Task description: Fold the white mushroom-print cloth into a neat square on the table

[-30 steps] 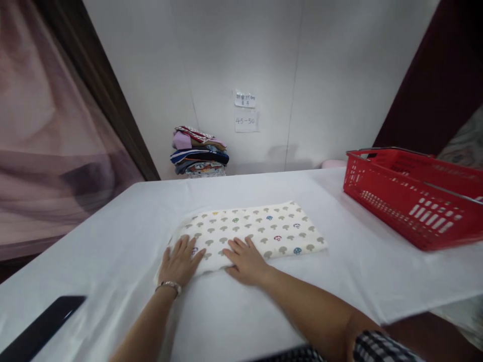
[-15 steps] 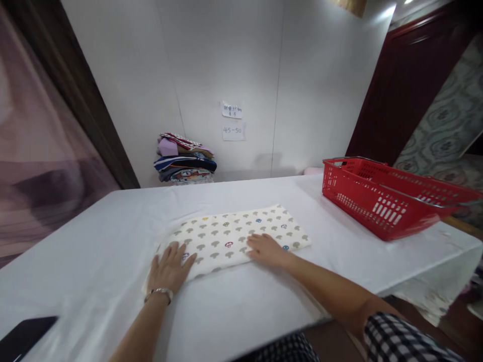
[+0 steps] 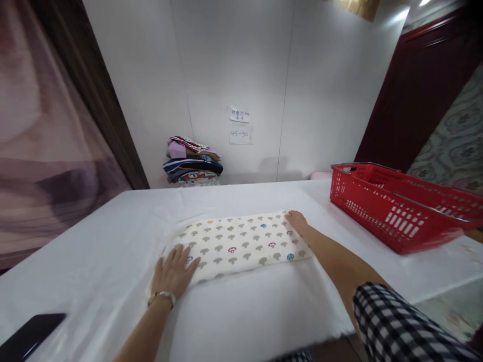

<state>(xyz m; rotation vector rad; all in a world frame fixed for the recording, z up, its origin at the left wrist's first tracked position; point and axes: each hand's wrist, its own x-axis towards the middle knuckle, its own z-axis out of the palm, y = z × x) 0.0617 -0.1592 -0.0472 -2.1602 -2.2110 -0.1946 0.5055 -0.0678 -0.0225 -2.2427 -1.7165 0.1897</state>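
A folded cream cloth (image 3: 241,241) printed with grey and a few coloured mushrooms lies flat on the white-covered table. My left hand (image 3: 173,271), with a bracelet at the wrist, rests palm down on its near left corner, fingers spread. At the far right corner is my right hand (image 3: 297,221), its fingers bent in and closed at the cloth's edge; the fingertips are partly hidden. My right forearm crosses just beside the cloth's right end.
A red plastic basket (image 3: 377,206) with metal handles stands on the right of the table (image 3: 256,311). A dark phone-like slab (image 3: 32,334) lies at the near left. Beyond the back edge rises a stack of folded fabrics (image 3: 194,163), by a wall with paper signs (image 3: 240,134).
My right hand has moved from the cloth's near edge across to its far right corner and closed there. My left hand stays on the left corner. The view has shifted slightly.
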